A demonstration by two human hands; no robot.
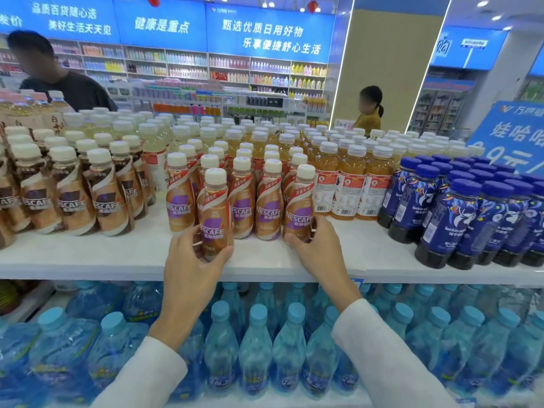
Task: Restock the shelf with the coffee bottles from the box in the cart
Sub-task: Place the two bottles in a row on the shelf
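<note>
Coffee bottles (269,201) with purple labels stand in rows on the shelf (88,254): the left hand (191,260) curls fingers and thumb round the forward bottle (213,207), set ahead of the front row, while the right hand (316,251) clasps the end bottle (298,207) at that row's 3 o'clock end. Placing seems the step in hand (box and cart are out of view), so the next move calls for easing the forward bottle toward 12 o'clock into line without toppling neighbours. Brown-label coffee (103,201) stands at 9 o'clock, blue bottles (459,219) at 3 o'clock, water bottles (256,343) at 6 o'clock below.
</note>
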